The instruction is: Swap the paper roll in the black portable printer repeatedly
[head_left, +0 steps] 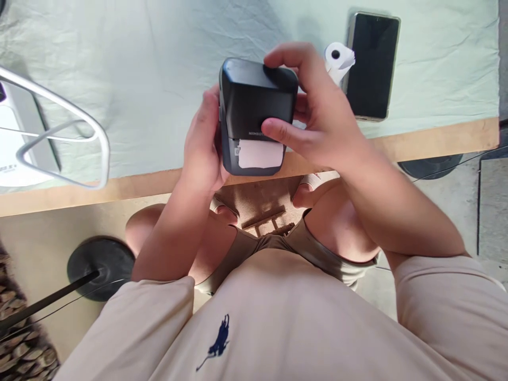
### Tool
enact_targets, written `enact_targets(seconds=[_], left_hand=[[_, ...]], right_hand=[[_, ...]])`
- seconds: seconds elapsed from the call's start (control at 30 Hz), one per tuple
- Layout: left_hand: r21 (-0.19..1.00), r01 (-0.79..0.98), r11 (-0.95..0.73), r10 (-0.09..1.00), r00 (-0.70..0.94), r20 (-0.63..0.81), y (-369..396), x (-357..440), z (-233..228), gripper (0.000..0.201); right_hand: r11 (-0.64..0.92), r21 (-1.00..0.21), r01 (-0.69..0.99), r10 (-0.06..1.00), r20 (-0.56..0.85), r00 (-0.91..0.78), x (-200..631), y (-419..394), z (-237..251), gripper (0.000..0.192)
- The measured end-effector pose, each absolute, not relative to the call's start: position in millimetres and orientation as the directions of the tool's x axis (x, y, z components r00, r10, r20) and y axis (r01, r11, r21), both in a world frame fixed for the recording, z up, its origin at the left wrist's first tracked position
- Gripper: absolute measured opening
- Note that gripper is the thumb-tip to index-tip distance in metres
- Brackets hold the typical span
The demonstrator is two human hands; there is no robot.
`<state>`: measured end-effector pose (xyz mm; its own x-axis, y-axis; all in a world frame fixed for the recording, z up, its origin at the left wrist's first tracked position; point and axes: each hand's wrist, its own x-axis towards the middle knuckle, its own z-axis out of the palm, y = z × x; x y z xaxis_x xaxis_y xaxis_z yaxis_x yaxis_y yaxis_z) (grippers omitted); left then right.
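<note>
A black label printer [254,106] is held up between my two hands over the table's front edge, its printed brand name facing me. White label paper [261,153] sticks out of the slot at its lower end. My left hand [204,137] wraps around the printer's left side and supports it, with most fingers hidden beneath. From the right, my right hand [317,106] grips it, thumb on the front cover near the lettering and index finger on the top edge. Just beyond my right hand lies a white paper roll [337,59] with a loose end.
A dark-screened phone [373,66] lies beside the roll on the pale green cloth [159,79]. At the left, a white device [21,143] sits behind a bent white tube frame [101,143]. The wooden table edge [99,193] runs before my knees; a round black base [101,267] stands on the floor.
</note>
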<state>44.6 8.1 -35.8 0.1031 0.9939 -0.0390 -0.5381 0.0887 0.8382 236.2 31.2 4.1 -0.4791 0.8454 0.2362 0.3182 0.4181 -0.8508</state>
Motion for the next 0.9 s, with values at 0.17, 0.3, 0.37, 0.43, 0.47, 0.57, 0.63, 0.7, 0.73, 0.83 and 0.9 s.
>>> enact_targets(seconds=[0.17, 0.3, 0.37, 0.43, 0.47, 0.57, 0.63, 0.7, 0.73, 0.83, 0.9], left_hand=[[0.885, -0.460, -0.064, 0.985, 0.114, 0.130, 15, 40, -44, 0.035], [0.881, -0.473, -0.022, 0.990, 0.109, 0.084, 15, 39, -39, 0.033], [0.878, -0.479, -0.017, 0.994, 0.089, 0.068, 13, 41, -37, 0.033], [0.870, -0.493, -0.012, 0.997, 0.064, 0.050, 12, 43, -37, 0.025], [0.864, -0.504, -0.011, 0.998, 0.052, 0.043, 12, 44, -38, 0.021], [0.843, -0.538, -0.002, 0.998, 0.048, 0.033, 12, 47, -40, 0.022], [0.829, -0.559, 0.014, 0.998, 0.058, 0.022, 13, 47, -40, 0.027], [0.819, -0.573, 0.038, 0.996, 0.087, 0.015, 12, 46, -39, 0.030], [0.818, -0.573, 0.047, 0.994, 0.110, 0.020, 12, 45, -38, 0.028], [0.835, -0.549, 0.036, 0.989, 0.142, 0.051, 11, 41, -38, 0.033], [0.849, -0.528, 0.026, 0.988, 0.145, 0.059, 10, 40, -38, 0.036]], right_hand=[[0.575, -0.692, 0.436, 0.798, 0.359, -0.483, 243, 37, 3, 0.060], [0.592, -0.699, 0.400, 0.755, 0.308, -0.579, 247, 37, 7, 0.071], [0.594, -0.685, 0.422, 0.762, 0.310, -0.569, 248, 35, 11, 0.070], [0.599, -0.642, 0.479, 0.782, 0.339, -0.523, 248, 32, 17, 0.066], [0.601, -0.607, 0.520, 0.792, 0.361, -0.493, 247, 30, 20, 0.063], [0.570, -0.552, 0.609, 0.817, 0.458, -0.350, 243, 27, 25, 0.043], [0.539, -0.608, 0.583, 0.827, 0.514, -0.227, 239, 27, 23, 0.026], [0.543, -0.709, 0.450, 0.823, 0.555, -0.121, 235, 30, 19, 0.016], [0.564, -0.731, 0.384, 0.812, 0.576, -0.096, 234, 32, 17, 0.013], [0.608, -0.663, 0.436, 0.787, 0.578, -0.219, 234, 35, 17, 0.010], [0.613, -0.542, 0.575, 0.789, 0.467, -0.399, 236, 34, 22, 0.013]])
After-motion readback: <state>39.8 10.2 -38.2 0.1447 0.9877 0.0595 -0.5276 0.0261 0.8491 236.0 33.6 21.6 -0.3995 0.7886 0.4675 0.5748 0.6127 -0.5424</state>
